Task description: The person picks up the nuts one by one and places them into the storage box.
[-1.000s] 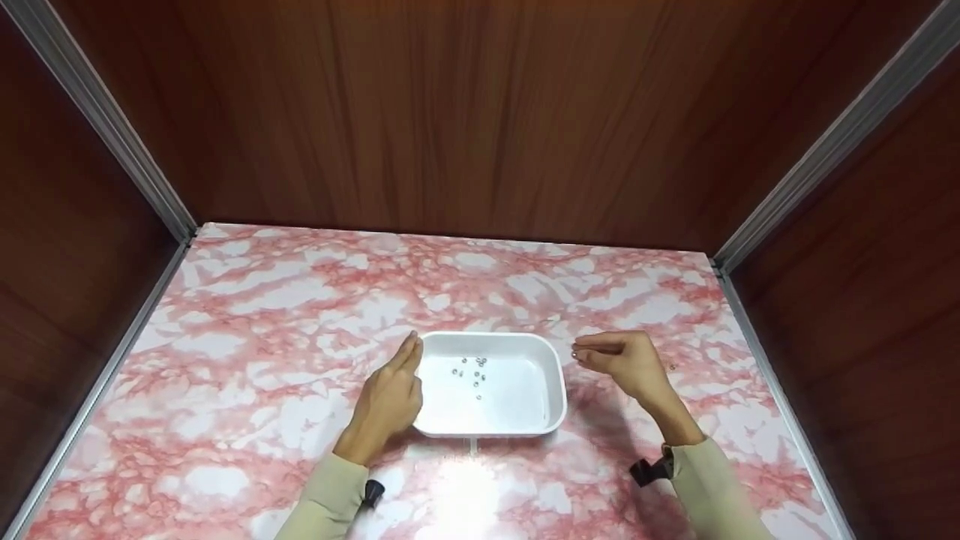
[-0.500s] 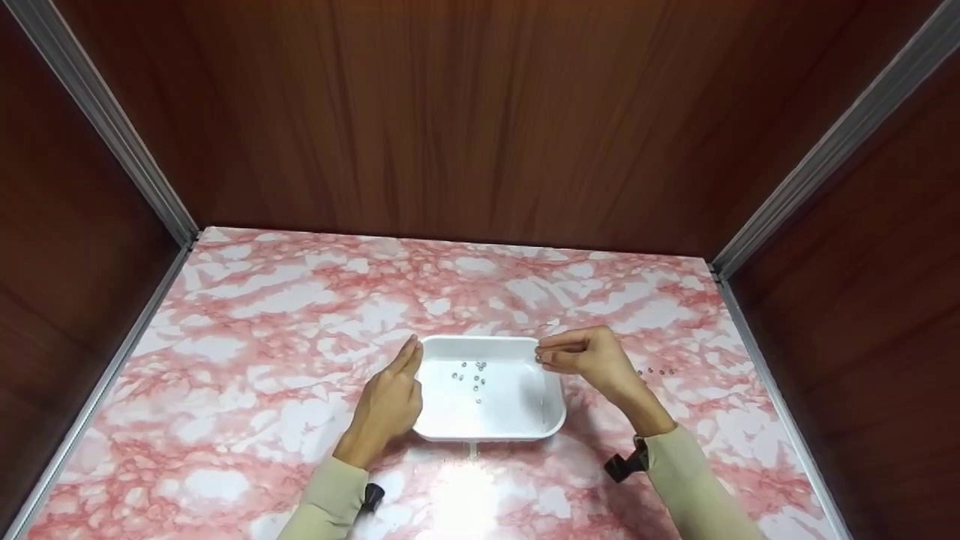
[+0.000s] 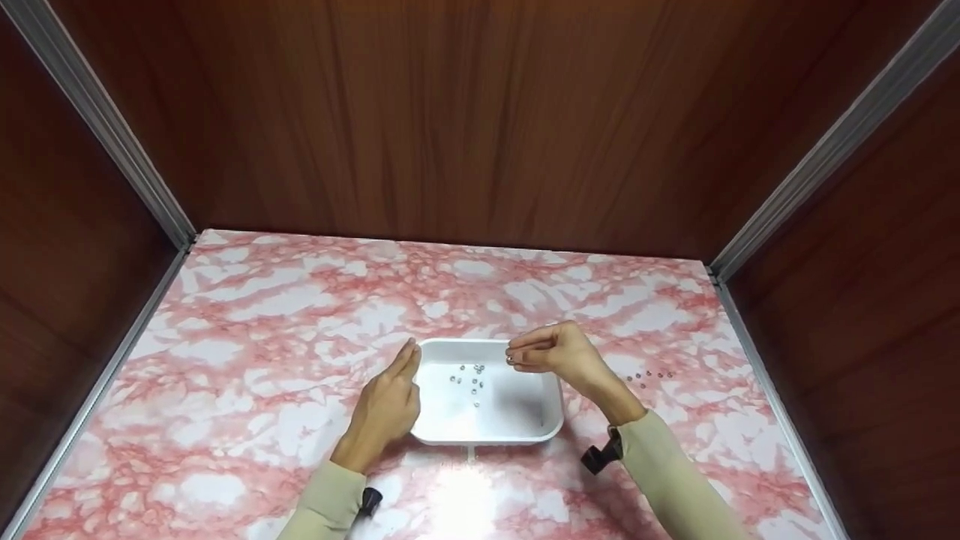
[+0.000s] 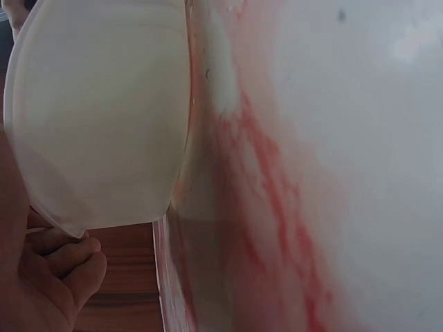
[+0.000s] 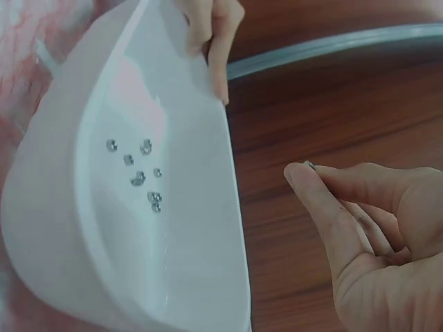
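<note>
A white rectangular tray sits at the middle of the table, with several small metal nuts scattered on its floor. My left hand grips the tray's left rim, fingers lying along the edge; the left wrist view shows its curled fingers at the tray's corner. Over the tray's right part, my right hand pinches a small nut between thumb and fingertip. Most of that nut is hidden by the fingers.
Several more small nuts lie on the red and white marbled table, to the right of the tray. Dark wooden panels with grey metal corner strips enclose the table at the back and sides.
My right hand has moved left from beside the tray to above its right part, carrying the nut. More nuts on the table have come into view behind it. The left hand stays at the rim.
</note>
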### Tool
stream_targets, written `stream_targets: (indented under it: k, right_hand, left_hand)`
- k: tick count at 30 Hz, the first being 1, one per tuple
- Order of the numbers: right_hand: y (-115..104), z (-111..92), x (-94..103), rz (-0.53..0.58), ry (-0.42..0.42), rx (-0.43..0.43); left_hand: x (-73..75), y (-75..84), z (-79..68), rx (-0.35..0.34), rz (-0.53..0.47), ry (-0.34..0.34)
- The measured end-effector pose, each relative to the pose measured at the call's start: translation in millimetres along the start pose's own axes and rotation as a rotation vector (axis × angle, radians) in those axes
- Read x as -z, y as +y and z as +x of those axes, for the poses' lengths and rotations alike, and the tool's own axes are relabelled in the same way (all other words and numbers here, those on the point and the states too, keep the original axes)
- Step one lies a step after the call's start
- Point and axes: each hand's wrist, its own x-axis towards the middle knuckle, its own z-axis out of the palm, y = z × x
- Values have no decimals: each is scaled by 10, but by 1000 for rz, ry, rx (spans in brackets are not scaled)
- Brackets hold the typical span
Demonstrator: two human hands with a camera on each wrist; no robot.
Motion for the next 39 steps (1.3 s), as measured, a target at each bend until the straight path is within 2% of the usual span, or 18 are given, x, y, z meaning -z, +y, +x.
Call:
stream_targets:
  k: [4, 11, 18, 33, 36, 39]
  right_hand:
    - [-12, 66, -93, -25, -22, -3]
    - [-33, 211, -229, -44, -96, -29]
    - [-37, 339, -323, -75, -80, -60]
    - [18, 398, -486, -152, -58, 17]
    - [18, 376, -480, -198, -61, 32]
    - [9, 341, -447, -292, -49, 73]
  left_hand:
    - [-11, -14, -16, -12, 5, 17]
    - [12, 3, -17, 6, -32, -37]
    - [10, 5, 6, 11, 4, -21]
    - [10, 9, -2, 17, 18, -20]
    - [9, 8, -6, 12, 10, -23]
    - [11, 10, -7, 6, 1, -23]
